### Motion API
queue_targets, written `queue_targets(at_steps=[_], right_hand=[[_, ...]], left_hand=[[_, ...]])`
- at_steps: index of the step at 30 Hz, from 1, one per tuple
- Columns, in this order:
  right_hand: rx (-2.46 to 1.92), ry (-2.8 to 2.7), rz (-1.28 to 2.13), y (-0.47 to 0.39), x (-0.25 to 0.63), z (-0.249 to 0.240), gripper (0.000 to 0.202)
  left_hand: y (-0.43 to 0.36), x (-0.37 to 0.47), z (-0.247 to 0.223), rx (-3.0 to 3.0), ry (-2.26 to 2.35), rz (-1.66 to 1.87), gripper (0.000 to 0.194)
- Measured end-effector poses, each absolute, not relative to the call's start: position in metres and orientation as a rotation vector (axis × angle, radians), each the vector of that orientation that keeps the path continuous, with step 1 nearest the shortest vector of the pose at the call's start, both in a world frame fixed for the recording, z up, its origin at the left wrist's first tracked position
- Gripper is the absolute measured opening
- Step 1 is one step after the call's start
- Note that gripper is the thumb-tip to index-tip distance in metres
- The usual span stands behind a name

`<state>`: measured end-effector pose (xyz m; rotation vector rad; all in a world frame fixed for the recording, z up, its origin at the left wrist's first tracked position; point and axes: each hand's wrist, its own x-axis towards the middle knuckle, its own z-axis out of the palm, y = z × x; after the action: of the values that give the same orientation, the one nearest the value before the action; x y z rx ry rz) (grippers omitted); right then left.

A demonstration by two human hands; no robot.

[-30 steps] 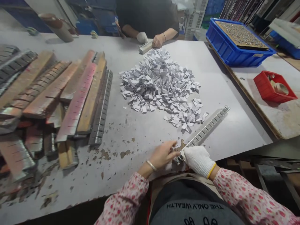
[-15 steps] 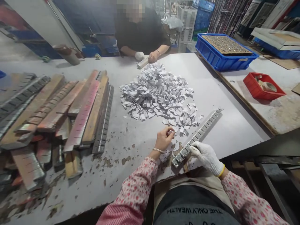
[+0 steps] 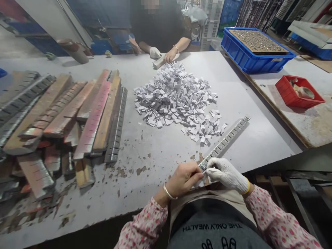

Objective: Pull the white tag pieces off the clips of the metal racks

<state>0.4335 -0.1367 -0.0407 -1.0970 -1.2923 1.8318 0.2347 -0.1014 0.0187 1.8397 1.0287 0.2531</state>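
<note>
My bare left hand (image 3: pixel 185 178), with a bangle at the wrist, is closed in a pinch at the near end of a long silvery notched strip (image 3: pixel 225 140). A small white piece (image 3: pixel 204 172) shows at its fingertips. My right hand (image 3: pixel 227 175), in a white knitted glove, meets it there with thumb and fingers curled together beside the strip; what they pinch is hidden. The strip lies slanted on the table, its far end pointing right. Beyond it spreads a heap of small white pieces (image 3: pixel 173 98).
Wooden bars with notched edges (image 3: pixel 93 121) are piled on the left of the table (image 3: pixel 155 148). Across from me, a person's hands (image 3: pixel 169 55), one gloved, hold a pale bar. A blue crate (image 3: pixel 246 57) and a red bin (image 3: pixel 293 98) stand at the right.
My left hand has come from the heap's edge down to the strip's near end, beside my right hand. My right fingers have shifted slightly toward that end. The view has tilted a little.
</note>
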Motion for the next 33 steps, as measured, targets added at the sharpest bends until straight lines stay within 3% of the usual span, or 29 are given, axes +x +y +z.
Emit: queue_targets(at_steps=[4,11,17,22,27,33], right_hand=[[-0.789,-0.924,2.238,-0.151,0.431,-0.041,0.039],[-1.014,-1.202,1.877,-0.158,0.435,-0.049,0.040],[-0.902,-1.165,2.072,-0.172,0.430,-0.061,0.041],[-1.325,-1.483,1.612,-0.153,0.436,-0.080,0.044],[-1.734,-2.072,0.929,-0.139,0.436,-0.094,0.046],[-1.791,-2.344,0.762,-0.137,0.429,-0.079,0.045]], left_hand=[[-0.116,0.243,0.014,1.431,0.896,0.285,0.052],[-0.124,0.246,0.013,1.977,1.030,0.103,0.032],[-0.139,0.248,0.009,1.753,0.946,0.063,0.037],[-0.152,0.237,-0.019,2.000,1.422,0.189,0.024],[-0.150,0.228,-0.044,2.179,1.460,-0.022,0.052],[-0.153,0.227,-0.055,2.211,1.438,-0.178,0.041]])
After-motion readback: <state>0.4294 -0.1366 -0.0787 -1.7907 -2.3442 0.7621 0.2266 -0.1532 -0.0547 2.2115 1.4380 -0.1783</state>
